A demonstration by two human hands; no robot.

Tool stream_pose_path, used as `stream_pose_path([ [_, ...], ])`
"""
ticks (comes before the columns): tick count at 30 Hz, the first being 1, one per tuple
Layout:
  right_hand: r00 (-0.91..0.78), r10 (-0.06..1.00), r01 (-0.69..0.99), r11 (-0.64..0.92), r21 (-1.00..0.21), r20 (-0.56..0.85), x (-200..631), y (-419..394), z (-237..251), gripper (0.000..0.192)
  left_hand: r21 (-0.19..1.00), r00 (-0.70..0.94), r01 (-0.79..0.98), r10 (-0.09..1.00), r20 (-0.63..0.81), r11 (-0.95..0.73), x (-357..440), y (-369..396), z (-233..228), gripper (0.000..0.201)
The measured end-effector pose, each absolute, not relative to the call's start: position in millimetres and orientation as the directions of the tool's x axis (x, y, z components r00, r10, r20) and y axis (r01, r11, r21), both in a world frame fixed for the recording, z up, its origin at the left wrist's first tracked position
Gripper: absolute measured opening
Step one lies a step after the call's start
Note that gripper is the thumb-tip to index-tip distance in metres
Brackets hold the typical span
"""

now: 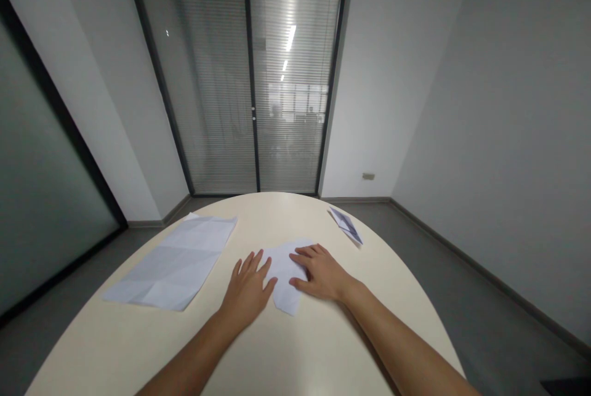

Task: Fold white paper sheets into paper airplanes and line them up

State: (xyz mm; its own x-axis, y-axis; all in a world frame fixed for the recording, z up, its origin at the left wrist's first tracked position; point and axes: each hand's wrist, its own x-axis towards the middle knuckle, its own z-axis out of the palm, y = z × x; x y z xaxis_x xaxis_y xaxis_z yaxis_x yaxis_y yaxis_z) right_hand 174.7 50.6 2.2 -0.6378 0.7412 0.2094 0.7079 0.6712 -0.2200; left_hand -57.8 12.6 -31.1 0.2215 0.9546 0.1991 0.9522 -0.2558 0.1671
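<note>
A small folded white paper (pixel 285 273) lies in the middle of a cream oval table (pixel 295 347). My left hand (pixel 249 290) lies flat with fingers spread, its fingertips on the paper's left edge. My right hand (pixel 321 273) presses flat on the paper's right side, fingers pointing left. Neither hand grips anything. Part of the paper is hidden under my right hand.
A large creased white sheet (pixel 178 262) lies unfolded on the table's left. A folded paper shape (pixel 346 225) sits near the far right edge. Beyond the table are glass doors with blinds (pixel 249 82), grey walls and grey floor.
</note>
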Motion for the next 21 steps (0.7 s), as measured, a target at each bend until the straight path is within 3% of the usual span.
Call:
stream_pose_path([
  [4, -0.682, 0.687, 0.65, 0.727, -0.224, 0.25, 174, 49, 3, 0.063, 0.149, 0.178, 0.963, 0.947, 0.268, -0.223, -70, 20, -29, 0.041],
  [8, -0.725, 0.639, 0.563, 0.765, -0.313, 0.257, 176, 50, -4, 0.064, 0.144, 0.22, 0.951, 0.927, 0.302, -0.273, -74, 21, -25, 0.032],
  [12, -0.704, 0.673, 0.58, 0.729, -0.362, 0.228, 175, 52, -11, 0.068, 0.133, 0.267, 0.94, 0.92, 0.288, -0.314, -71, 18, -22, 0.033],
  [21, -0.646, 0.732, 0.665, 0.679, -0.311, 0.218, 167, 53, -7, 0.074, 0.207, 0.337, 0.902, 0.917, 0.215, -0.38, -61, 10, -20, 0.048],
])
